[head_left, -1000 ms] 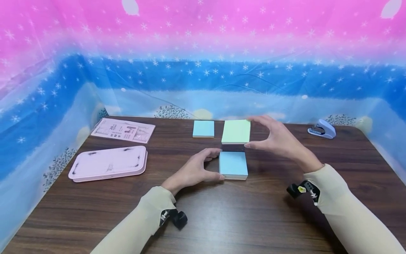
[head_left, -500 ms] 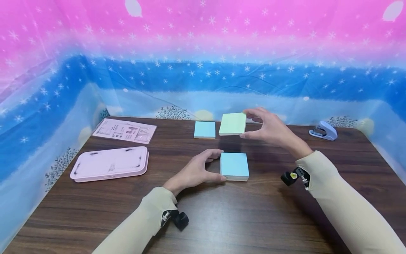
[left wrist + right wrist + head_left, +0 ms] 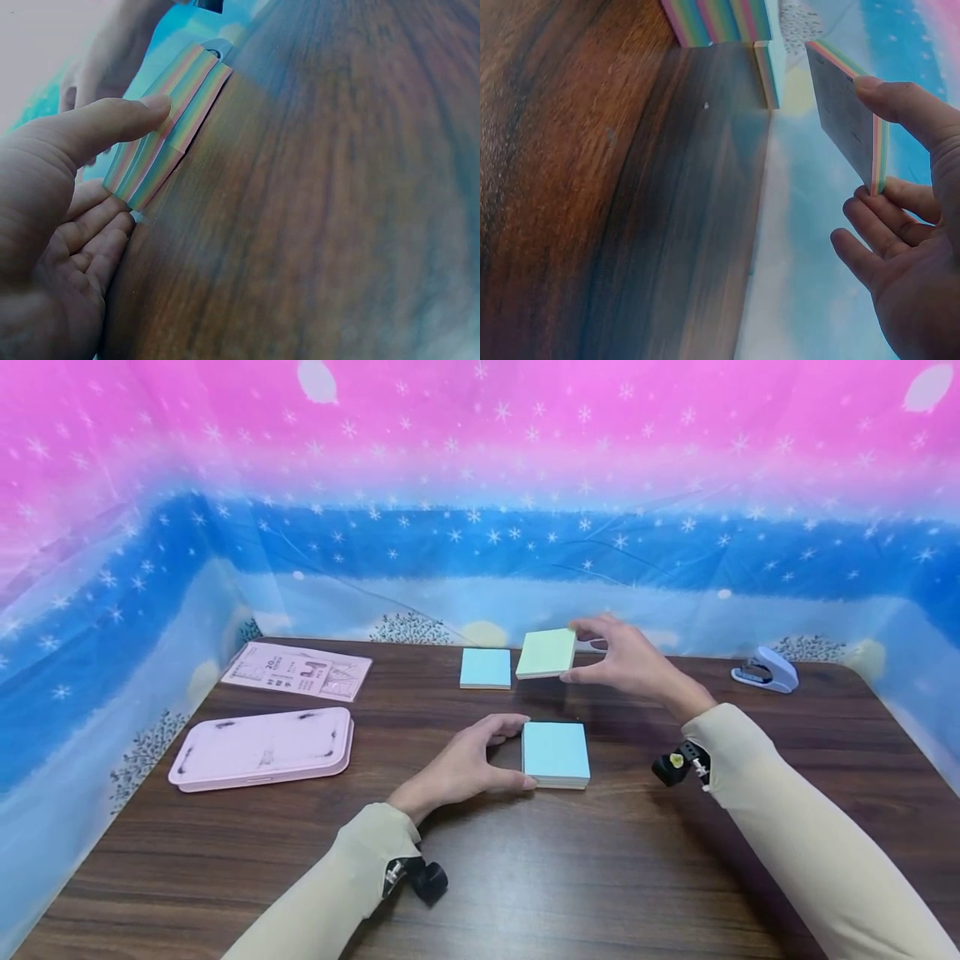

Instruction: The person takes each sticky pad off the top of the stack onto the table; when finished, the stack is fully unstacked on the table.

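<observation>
Between its thumb and fingers my right hand point(image 3: 630, 664) pinches a green-topped sticky note pad point(image 3: 546, 652), held above the back of the table. In the right wrist view the pad shows a grey underside and striped edges point(image 3: 881, 146). My left hand point(image 3: 465, 760) holds the left side of a stack of sticky note pads point(image 3: 556, 750) with a light blue top, thumb at the near edge and fingers at the far one. Rainbow-striped layers point(image 3: 169, 124) of that stack show in the left wrist view. Another light blue sticky note pad point(image 3: 485, 668) lies just left of the raised one.
A pink flat case point(image 3: 262, 747) lies at the left, with a pink printed card or packet point(image 3: 296, 671) behind it. At the back right stands a light purple stapler point(image 3: 767, 670). A patterned cloth point(image 3: 480, 543) hangs around the wooden table point(image 3: 510, 877).
My right hand has lifted the green-topped sticky note pad and brought it left, closer to the blue pad at the back. My left hand stays at the stack.
</observation>
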Action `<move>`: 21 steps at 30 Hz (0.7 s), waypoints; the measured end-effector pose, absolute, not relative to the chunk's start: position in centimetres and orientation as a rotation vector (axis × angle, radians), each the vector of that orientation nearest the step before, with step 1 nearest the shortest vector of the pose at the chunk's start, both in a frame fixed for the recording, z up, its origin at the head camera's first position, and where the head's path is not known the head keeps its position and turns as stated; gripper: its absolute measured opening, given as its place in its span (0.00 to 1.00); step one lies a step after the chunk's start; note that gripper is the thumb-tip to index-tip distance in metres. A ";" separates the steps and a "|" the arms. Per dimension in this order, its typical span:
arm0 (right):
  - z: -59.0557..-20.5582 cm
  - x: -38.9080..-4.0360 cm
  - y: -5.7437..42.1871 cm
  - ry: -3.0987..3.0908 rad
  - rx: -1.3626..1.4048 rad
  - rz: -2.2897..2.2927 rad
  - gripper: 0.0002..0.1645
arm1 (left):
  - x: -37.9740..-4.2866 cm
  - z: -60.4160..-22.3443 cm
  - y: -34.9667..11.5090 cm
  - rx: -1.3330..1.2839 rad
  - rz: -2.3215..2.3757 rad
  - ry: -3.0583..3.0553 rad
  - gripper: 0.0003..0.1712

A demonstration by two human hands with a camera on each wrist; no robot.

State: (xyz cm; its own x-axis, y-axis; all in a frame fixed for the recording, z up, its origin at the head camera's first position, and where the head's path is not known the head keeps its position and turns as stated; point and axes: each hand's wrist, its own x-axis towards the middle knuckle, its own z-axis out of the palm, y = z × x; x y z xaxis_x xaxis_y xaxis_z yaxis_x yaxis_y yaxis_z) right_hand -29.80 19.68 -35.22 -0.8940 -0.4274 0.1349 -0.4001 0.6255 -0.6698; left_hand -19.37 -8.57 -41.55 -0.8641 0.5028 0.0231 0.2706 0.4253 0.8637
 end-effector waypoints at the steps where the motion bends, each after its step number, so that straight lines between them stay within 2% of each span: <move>1: -35.4 -29.9 19.7 2.793 -0.708 -1.139 0.52 | -19.4 -41.6 -8.6 0.676 1.411 2.441 0.49; 7: -36.3 -30.7 19.8 2.775 -0.675 -1.114 0.54 | -19.4 -41.6 -8.5 0.691 1.407 2.444 0.49; 16: -37.8 -31.3 20.0 2.794 -0.657 -1.020 0.48 | -19.2 -41.6 -8.4 0.671 1.416 2.433 0.49; 21: -38.0 -31.6 20.0 2.790 -0.634 -0.982 0.51 | -19.3 -41.6 -8.6 0.680 1.425 2.438 0.49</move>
State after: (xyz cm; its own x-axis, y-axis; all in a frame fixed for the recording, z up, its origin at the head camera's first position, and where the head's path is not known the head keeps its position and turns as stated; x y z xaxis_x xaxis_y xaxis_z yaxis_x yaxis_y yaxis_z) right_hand -31.62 20.04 -37.97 -0.9055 -0.4233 0.0281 -0.3477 0.7025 -0.6210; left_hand -19.30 -8.56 -41.59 -0.8639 0.5029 0.0291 0.2721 0.4172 0.8671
